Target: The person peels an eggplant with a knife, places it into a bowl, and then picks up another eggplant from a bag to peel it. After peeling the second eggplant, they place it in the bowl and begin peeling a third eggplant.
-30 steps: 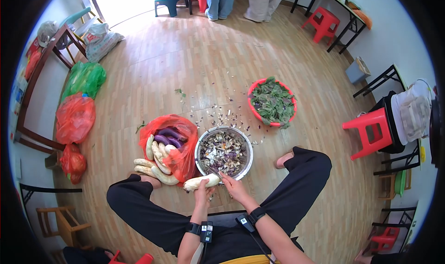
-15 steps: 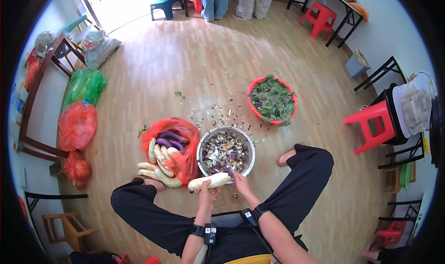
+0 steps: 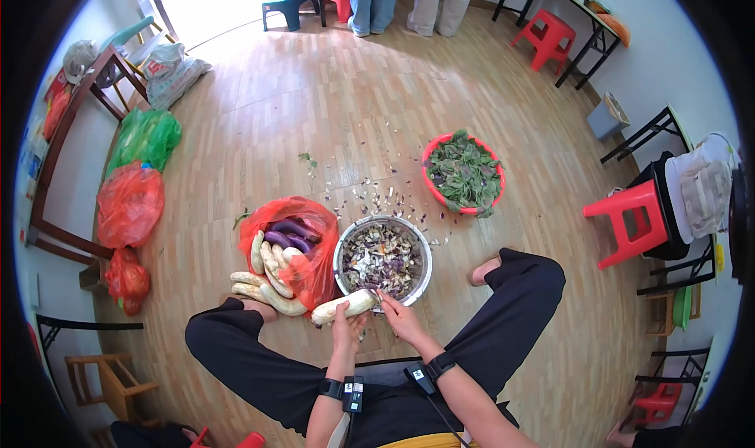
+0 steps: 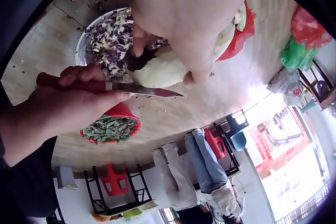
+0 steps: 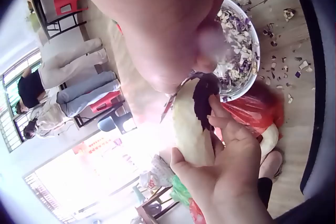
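Observation:
A mostly peeled eggplant point(image 3: 343, 306) lies across my left hand point(image 3: 347, 327), whose thumb and fingers grip it. Dark purple skin point(image 5: 206, 100) remains along one side and at one end, as the right wrist view shows. My right hand point(image 3: 401, 320) holds a knife by its reddish handle; the knife blade point(image 4: 152, 91) lies along the eggplant's peeled flesh near the end. Just beyond the hands stands a metal basin point(image 3: 427, 266) holding purple and white peelings. Beside it an open red plastic bag point(image 3: 318, 279) contains purple eggplants point(image 3: 292, 234) and peeled ones.
Peeled eggplants point(image 3: 275, 300) lie by the bag near the left foot. Scraps are scattered on the floor beyond the basin. A red basin of leafy greens point(image 3: 464, 173) sits farther right. Stuffed bags point(image 3: 130, 204) line the left wall, and a red stool point(image 3: 629, 220) stands right.
The eggplant and both hands shift right and then back left. The knife hand moves away from the eggplant's end and returns against it.

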`<action>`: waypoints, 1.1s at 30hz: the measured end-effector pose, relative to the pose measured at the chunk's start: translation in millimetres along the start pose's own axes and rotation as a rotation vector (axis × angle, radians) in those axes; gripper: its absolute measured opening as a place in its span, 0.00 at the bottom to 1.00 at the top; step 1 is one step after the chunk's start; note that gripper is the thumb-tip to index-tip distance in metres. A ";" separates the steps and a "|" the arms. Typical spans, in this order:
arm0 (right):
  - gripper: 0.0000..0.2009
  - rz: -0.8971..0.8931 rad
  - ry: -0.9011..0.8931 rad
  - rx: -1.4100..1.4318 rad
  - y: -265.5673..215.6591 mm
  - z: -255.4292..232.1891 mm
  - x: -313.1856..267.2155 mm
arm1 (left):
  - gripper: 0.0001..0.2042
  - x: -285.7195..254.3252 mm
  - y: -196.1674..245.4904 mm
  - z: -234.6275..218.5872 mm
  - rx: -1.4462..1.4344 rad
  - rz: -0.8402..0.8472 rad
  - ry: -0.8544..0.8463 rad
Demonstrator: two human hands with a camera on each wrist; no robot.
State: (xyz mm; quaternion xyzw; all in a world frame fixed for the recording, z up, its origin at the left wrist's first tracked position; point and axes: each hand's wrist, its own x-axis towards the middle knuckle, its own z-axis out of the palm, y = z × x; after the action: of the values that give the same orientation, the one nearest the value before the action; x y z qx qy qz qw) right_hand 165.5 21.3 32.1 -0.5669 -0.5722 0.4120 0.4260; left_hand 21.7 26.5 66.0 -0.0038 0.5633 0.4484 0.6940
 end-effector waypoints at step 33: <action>0.17 0.606 0.027 -0.140 30.1 -13.2 -2.3 | 0.30 -6.9 -3.0 -0.5 -0.041 -0.058 -0.053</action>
State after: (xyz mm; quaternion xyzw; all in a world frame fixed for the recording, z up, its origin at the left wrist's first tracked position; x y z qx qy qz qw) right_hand 187.0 19.3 7.3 -0.7450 -0.3983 0.4724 0.2513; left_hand 23.5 20.2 69.8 -0.0226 0.5352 0.4394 0.7211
